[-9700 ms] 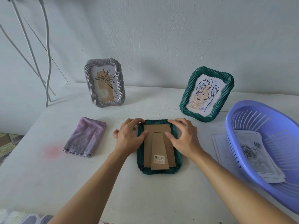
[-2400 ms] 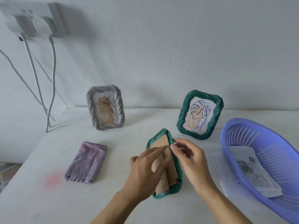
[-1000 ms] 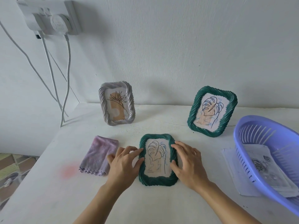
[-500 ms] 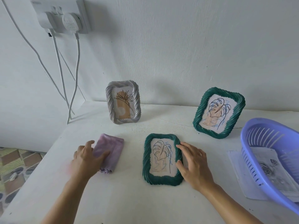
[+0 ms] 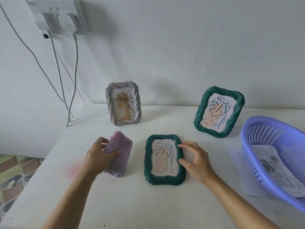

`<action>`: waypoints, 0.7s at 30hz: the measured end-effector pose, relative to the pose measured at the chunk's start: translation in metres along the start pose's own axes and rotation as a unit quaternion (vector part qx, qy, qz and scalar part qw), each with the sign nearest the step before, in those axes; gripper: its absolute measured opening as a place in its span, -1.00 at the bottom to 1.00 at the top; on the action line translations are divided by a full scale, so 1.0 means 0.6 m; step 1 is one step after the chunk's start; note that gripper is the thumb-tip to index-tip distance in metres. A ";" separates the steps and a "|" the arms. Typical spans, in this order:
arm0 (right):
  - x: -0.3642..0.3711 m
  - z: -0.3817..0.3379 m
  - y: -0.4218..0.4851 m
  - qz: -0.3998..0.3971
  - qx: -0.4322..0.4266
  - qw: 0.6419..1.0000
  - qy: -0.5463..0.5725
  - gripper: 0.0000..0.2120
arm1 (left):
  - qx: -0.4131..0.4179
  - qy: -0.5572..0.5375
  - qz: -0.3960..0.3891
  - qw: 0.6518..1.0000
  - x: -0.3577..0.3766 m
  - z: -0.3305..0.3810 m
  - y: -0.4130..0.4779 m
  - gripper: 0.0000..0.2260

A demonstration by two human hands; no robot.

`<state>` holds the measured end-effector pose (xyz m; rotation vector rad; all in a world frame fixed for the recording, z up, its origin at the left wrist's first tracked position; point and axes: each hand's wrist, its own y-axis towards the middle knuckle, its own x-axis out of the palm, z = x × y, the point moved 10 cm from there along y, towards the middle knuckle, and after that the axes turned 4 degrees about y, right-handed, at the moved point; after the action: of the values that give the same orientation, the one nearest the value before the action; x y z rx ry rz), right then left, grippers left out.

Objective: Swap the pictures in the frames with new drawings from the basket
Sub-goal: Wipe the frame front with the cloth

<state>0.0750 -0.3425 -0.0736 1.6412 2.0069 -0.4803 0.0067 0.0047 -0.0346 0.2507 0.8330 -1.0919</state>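
Note:
A green rope-rim frame [image 5: 147, 164] lies face up on the white table, showing a leaf drawing. My right hand [image 5: 195, 160] rests at its right edge, fingers loosely curved, fingertips touching the rim. My left hand [image 5: 97, 157] grips a folded purple cloth [image 5: 120, 154] and lifts its near end off the table. A second green frame [image 5: 219, 111] with a similar leaf drawing stands at the back right. A grey frame [image 5: 123, 105] with a flower drawing stands at the back left. A purple basket [image 5: 270, 146] at the right holds paper drawings [image 5: 270, 166].
White paper sheets [image 5: 239, 164] lie under the basket. A wall socket [image 5: 56, 15] with white cables [image 5: 72, 76] hangs at the upper left. The table's left edge [image 5: 41, 166] drops off to a tiled floor.
The green frame was turned from back up to face up. My left hand left it, moved to the purple cloth and now grips and lifts it. My right hand stays at the frame.

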 end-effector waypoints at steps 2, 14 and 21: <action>-0.006 -0.002 0.001 -0.001 0.032 0.997 0.068 -0.63 | 0.026 -0.083 -0.008 0.996 0.009 0.040 -0.027 -0.75; 0.043 -0.120 -0.036 -0.160 0.163 0.820 0.526 -0.65 | 0.103 -0.337 -0.185 0.917 0.134 0.205 -0.121 -0.80; -0.078 -0.074 -0.006 0.118 0.096 0.934 0.322 -0.87 | 0.260 0.103 -0.045 0.959 0.135 0.163 -0.064 -0.57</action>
<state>0.0716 -0.3556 -0.0106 2.3588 2.1957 -0.0393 0.0360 -0.1232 -0.0171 0.7840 0.7325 -1.3768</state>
